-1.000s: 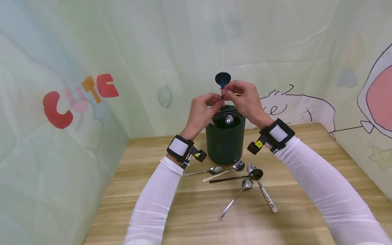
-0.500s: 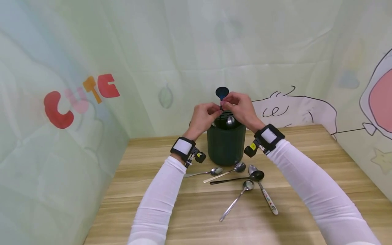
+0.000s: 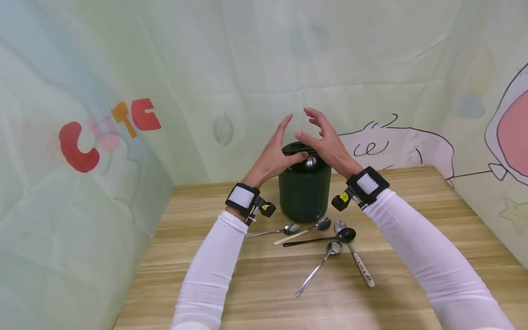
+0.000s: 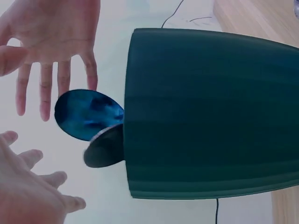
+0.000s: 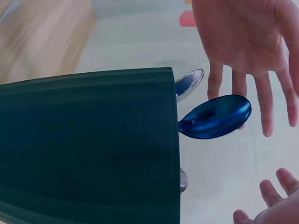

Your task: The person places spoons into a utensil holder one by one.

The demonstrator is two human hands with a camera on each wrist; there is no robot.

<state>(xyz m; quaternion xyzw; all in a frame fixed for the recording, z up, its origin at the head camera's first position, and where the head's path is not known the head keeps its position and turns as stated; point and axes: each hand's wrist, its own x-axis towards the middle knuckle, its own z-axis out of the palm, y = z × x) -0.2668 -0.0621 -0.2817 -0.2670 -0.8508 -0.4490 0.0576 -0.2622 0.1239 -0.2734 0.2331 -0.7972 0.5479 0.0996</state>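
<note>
In the head view my left hand and right hand hover on either side of a dark green utensil holder's mouth. Both have spread fingers and hold nothing. A blue spoon stands in the holder, its bowl above the rim; in the head view the hands mostly hide it. Beside it, another spoon pokes out in the left wrist view, and the right wrist view has a silver spoon there. From above, one silver spoon bowl shows at the mouth, close to my left thumb.
Several spoons lie on the wooden table before the holder: a silver spoon, a cream-handled spoon, a black spoon, a long silver spoon and a printed-handle spoon. A printed cloth backdrop encloses the table.
Both hands pinched the blue spoon's handle and lowered it into the holder. Now their fingers have let go and spread apart, and the spoon stands in the holder.
</note>
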